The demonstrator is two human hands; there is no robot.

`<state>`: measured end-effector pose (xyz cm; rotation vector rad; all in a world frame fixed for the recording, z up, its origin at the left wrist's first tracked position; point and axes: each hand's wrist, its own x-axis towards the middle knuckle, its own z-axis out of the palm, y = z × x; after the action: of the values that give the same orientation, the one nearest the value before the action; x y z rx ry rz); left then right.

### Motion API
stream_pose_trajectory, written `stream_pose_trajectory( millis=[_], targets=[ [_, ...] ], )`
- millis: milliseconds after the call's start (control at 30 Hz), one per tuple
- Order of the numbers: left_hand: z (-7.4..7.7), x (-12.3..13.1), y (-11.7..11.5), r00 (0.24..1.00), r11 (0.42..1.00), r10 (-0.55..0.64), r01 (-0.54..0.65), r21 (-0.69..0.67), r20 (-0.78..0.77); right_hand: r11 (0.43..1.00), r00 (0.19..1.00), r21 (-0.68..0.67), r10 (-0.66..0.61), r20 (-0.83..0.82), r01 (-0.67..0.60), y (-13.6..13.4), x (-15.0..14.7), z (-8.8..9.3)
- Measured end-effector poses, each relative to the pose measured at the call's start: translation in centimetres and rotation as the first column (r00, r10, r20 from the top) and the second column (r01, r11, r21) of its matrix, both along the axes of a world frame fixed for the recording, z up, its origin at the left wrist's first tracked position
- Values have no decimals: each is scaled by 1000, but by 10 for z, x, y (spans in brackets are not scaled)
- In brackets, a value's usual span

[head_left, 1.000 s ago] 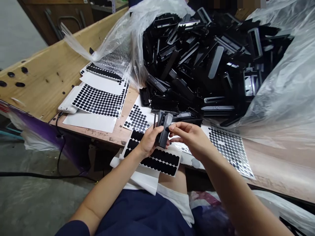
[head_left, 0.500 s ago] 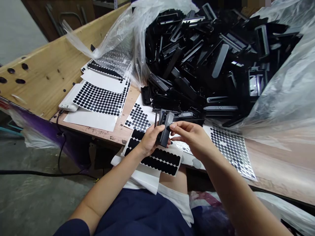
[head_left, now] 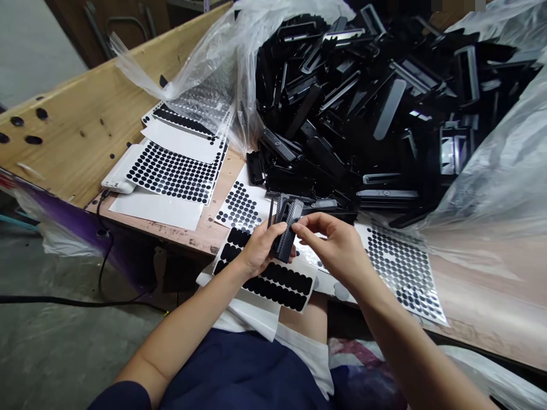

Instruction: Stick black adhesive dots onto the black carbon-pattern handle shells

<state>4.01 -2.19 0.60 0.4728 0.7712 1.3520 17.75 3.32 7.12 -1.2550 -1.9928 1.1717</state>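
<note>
My left hand (head_left: pixel 261 246) is closed around a black plastic part (head_left: pixel 287 242) with a carbon-fibre pattern and a slot, holding it tilted above the bench edge. My right hand (head_left: pixel 331 236) meets it from the right, thumb and forefinger pinched together against its face. Whatever those fingertips may hold is too small to make out. Below the hands, a sheet of black oval stickers (head_left: pixel 282 287) lies across my lap. Just behind the part, a sheet of round black stickers (head_left: pixel 239 204) rests on the bench.
A large heap of similar black plastic parts (head_left: pixel 342 114) fills a clear plastic bag (head_left: pixel 248 62) at the back. More sticker sheets lie left (head_left: pixel 175 173) and right (head_left: pixel 401 267). A white cabled device (head_left: pixel 122 171) stands by the wooden side board (head_left: pixel 85 131), which has black dots stuck on it.
My right fingertips have shifted slightly left and down on the part's face, and are now pressed closer to it. My left hand keeps its hold. The view has moved a little.
</note>
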Motion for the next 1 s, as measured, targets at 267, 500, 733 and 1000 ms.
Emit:
stream_pose_trajectory(
  millis=[267,500,733,1000],
  targets=[
    [5,-3,-2,999,999,-34,35,8,-28,991,993,71,-115,-20,116,6,8,-14],
    [4,-10,-2,997,999,-40,42,-30,69,999,960,36,-31,277,21,35,47,-29],
    [2,-12,3,972,1000,26,-29,8,233,947,904,72,273,329,-312,6,27,-36],
    [26,-39,-7,958,989,55,-92,117,283,961,908,-11,264,327,-276,0,41,-38]
  ],
)
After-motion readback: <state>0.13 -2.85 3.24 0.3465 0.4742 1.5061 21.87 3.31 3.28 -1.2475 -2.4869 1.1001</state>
